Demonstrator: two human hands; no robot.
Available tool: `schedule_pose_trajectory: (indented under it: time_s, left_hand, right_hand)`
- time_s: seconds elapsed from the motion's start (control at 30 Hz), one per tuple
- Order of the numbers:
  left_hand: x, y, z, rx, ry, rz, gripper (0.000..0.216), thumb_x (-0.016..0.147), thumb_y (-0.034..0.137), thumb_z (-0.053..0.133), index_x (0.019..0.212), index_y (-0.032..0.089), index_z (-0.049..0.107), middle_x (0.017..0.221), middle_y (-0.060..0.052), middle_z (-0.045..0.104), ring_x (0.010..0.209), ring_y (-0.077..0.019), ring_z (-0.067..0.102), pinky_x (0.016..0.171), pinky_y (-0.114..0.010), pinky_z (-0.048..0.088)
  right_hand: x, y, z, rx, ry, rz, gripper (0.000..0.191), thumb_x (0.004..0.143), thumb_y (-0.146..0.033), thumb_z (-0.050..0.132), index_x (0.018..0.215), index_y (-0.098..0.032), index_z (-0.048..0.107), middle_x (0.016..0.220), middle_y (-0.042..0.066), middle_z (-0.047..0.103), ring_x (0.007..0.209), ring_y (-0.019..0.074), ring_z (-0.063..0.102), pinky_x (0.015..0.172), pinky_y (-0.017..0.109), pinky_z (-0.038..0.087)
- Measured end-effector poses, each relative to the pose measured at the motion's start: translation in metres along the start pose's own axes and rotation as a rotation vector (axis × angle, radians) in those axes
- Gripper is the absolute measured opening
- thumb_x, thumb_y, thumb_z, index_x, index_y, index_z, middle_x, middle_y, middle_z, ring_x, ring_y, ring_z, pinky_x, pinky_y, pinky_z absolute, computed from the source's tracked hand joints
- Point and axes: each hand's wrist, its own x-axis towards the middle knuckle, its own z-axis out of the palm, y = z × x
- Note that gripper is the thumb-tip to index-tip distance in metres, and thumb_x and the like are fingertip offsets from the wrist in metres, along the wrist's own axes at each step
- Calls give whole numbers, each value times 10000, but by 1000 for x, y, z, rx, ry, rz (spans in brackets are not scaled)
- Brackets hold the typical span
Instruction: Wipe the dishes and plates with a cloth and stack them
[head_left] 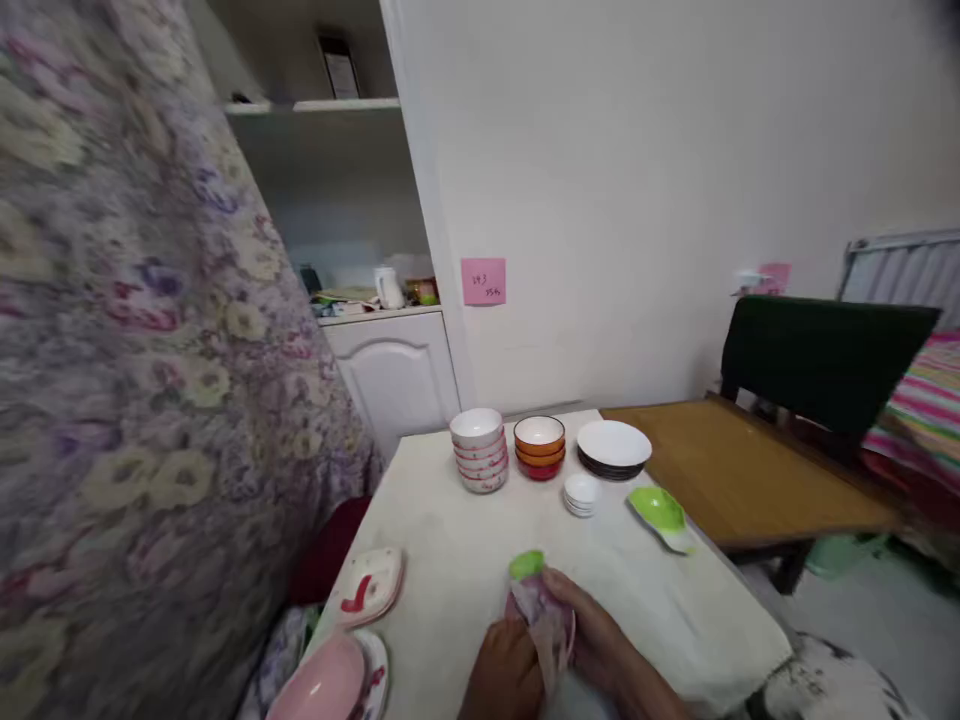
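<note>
In the head view, both hands meet at the near edge of the desk (pixel 450 530), about midway along it. Between them is a small pink dish (pixel 568 632), mostly covered by a pale cloth (pixel 541 612) with a purplish pattern. The right hand (pixel 604 640) comes in from the near right, and its fingers (pixel 571 590) curl together around the far and right side of the dish, so the dish sits inside their bend. The left hand (pixel 504 675) lies just left of it, its fingers (pixel 517 632) bent and bunched against the cloth; the blur hides whether they pinch it. Only a thin arc of pink rim shows at the right of the cloth, and a bright green piece (pixel 526 565) pokes out at the far side, touching the bundle. Toward the far edge stand a stack of white bowls (pixel 478 450), a stack of orange bowls (pixel 539 447) and a white plate (pixel 613 443) on dark ones, with small white dishes (pixel 581 493) and a green scoop-shaped dish (pixel 658 510) nearer. A white tray (pixel 367 585) with a red mark overhangs the left edge, and a pink bowl (pixel 322 685) lies at the near left corner.
</note>
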Motion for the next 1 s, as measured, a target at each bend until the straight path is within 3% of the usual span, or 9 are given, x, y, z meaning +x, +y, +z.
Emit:
schedule_pose_trajectory:
  time_s: [0.1, 0.2, 0.33, 0.47, 0.53, 0.7, 0.83, 0.9, 1.0]
  left_hand:
    - [11, 9, 14, 100, -44, -140, 277, 902, 190, 363, 948, 201, 636, 722, -34, 699, 646, -175, 626, 589, -295, 468]
    - [16, 23, 26, 163, -90, -212, 300, 886, 186, 395, 1096, 152, 607, 776, -77, 711, 658, -200, 624, 597, -323, 482]
    - [9, 23, 25, 152, -41, -186, 312, 898, 151, 336, 943, 181, 643, 677, -56, 679, 597, -179, 594, 563, -305, 476]
    - [-3, -4, 7, -52, -17, 104, 290, 917, 178, 358, 901, 208, 647, 793, -25, 692, 834, -159, 620, 830, -307, 492]
    - [-6, -13, 3, -91, -5, 163, 267, 918, 204, 394, 823, 221, 644, 756, -1, 669, 890, -155, 605, 886, -309, 467]
    - [-1, 1, 15, 18, 80, -42, 356, 923, 205, 315, 725, 210, 611, 602, -17, 593, 622, -150, 566, 569, -277, 438]
    - [3, 18, 27, 97, -96, -252, 312, 895, 234, 371, 1125, 180, 574, 852, -79, 690, 773, -203, 634, 689, -342, 498]
    - [2, 18, 30, 102, -150, -263, 349, 878, 216, 398, 1193, 153, 537, 934, -111, 693, 831, -226, 641, 737, -368, 506]
    - [-5, 6, 28, 51, -142, -123, 241, 853, 161, 410, 919, 198, 639, 722, -53, 670, 668, -187, 613, 658, -325, 501]
  right_hand:
    - [-3, 11, 6, 47, 10, -97, 286, 694, -319, 756, 928, -199, 644, 764, -16, 708, 703, 162, 636, 638, 257, 443]
    - [-2, 22, 8, 72, 127, -129, 311, 734, -412, 712, 972, -229, 629, 845, -15, 711, 786, 180, 643, 695, 275, 462]
    - [1, 21, 4, 29, 163, -154, 271, 739, -438, 702, 896, -223, 648, 860, -14, 704, 815, 181, 633, 719, 275, 470]
    - [-1, 5, -5, -78, 66, -129, 246, 678, -397, 759, 796, -198, 673, 779, -6, 695, 782, 182, 620, 704, 272, 470]
    - [-4, -2, -7, -94, 35, -106, 245, 661, -381, 772, 791, -194, 683, 811, 5, 702, 818, 186, 619, 735, 273, 471]
    - [-5, 2, -2, 14, -22, -122, 189, 732, -357, 716, 840, -208, 673, 845, 10, 692, 826, 183, 615, 802, 306, 477]
    - [0, 18, 2, 74, 121, -194, 307, 705, -369, 743, 971, -264, 632, 1019, -6, 665, 1010, 191, 581, 851, 281, 463]
    - [1, 20, 0, 28, 176, -187, 316, 709, -372, 745, 979, -274, 611, 1042, -16, 647, 1003, 177, 577, 832, 266, 461]
    - [0, 10, -7, -113, 102, -205, 227, 783, -390, 674, 942, -248, 598, 888, -23, 629, 855, 149, 582, 739, 254, 461]
